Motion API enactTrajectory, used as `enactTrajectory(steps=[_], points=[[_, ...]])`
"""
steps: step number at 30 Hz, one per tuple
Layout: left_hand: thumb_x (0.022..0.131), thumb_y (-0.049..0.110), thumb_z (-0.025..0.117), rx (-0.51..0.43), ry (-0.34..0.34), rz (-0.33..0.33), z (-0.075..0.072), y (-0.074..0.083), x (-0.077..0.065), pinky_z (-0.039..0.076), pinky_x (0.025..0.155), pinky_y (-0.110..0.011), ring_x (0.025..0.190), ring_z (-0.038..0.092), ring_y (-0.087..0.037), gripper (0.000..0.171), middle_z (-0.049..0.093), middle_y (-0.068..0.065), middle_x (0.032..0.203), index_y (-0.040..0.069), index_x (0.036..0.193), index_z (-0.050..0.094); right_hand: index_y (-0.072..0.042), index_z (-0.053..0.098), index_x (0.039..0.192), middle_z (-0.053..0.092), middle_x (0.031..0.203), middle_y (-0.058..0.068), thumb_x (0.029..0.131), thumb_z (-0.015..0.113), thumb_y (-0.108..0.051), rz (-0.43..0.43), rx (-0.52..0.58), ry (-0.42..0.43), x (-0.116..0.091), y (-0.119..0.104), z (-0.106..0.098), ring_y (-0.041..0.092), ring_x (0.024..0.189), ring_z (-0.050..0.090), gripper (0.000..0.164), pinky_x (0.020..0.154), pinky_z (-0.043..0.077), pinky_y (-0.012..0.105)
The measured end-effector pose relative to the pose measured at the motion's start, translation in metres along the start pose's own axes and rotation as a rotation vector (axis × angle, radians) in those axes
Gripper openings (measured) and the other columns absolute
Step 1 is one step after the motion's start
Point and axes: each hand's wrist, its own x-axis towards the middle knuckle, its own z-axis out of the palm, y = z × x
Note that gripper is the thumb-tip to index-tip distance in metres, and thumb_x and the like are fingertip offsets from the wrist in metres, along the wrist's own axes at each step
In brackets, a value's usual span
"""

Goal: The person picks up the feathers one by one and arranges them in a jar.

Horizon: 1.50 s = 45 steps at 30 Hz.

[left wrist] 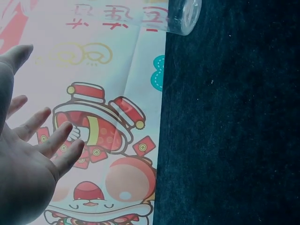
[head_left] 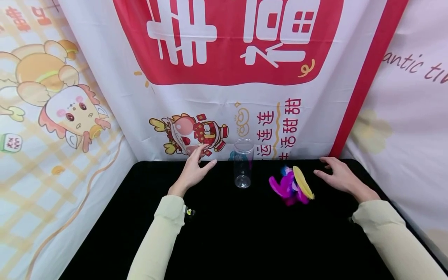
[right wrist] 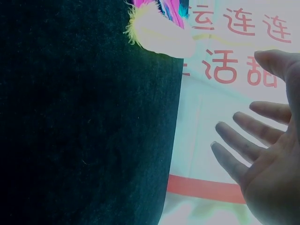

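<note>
A clear, empty-looking cylinder (head_left: 243, 165) like a tall glass stands upright near the back of the black table; its base end (left wrist: 190, 16) shows at the top of the left wrist view. To its right lies a bunch of colourful feathers (head_left: 291, 186), magenta, yellow and blue; a pale yellow feather (right wrist: 159, 35) shows in the right wrist view. My left hand (head_left: 192, 171), fingers spread and relaxed, hovers left of the cylinder, holding nothing. Right of the feathers my right hand (head_left: 339, 175) is likewise relaxed, apart from them, with nothing in it.
The black table (head_left: 224, 241) ends at a white and red printed cloth (head_left: 224, 93) hanging behind it. Patterned cloths hang on the left (head_left: 70, 155) and right (head_left: 402, 136). A small dark item with a yellow detail (head_left: 190, 212) sits at the left cuff.
</note>
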Motion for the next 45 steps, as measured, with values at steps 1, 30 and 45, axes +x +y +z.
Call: enactTrajectory(steps=[1,30,45], points=[[0.097,0.049,0.068,-0.004,0.003,0.002,0.0,0.001,0.0,0.039,0.114,-0.055,0.143,0.042,-0.029,0.069,0.034,-0.003,0.162,0.033,0.157,0.036,0.012,0.048,0.141,0.054,0.135,0.034,0.1,0.065,-0.034,-0.002,0.0,0.0,0.0,0.0,0.0,0.049,0.114,0.061,0.064,0.098,0.046,0.064],[0.096,0.045,0.071,-0.056,-0.005,0.052,0.008,0.013,-0.001,0.042,0.111,-0.055,0.141,0.045,-0.027,0.074,0.041,0.0,0.158,0.033,0.158,0.031,0.01,0.058,0.13,0.064,0.124,0.031,0.1,0.067,-0.033,-0.028,0.01,0.029,0.003,-0.004,0.01,0.043,0.104,0.066,0.053,0.092,0.051,0.06],[0.096,0.046,0.071,-0.058,-0.02,0.062,0.011,0.021,-0.001,0.043,0.11,-0.055,0.139,0.045,-0.024,0.075,0.041,0.001,0.157,0.033,0.158,0.031,0.011,0.056,0.132,0.064,0.123,0.032,0.099,0.067,-0.028,-0.031,0.02,-0.003,0.005,-0.005,0.014,0.043,0.104,0.067,0.052,0.091,0.052,0.059]])
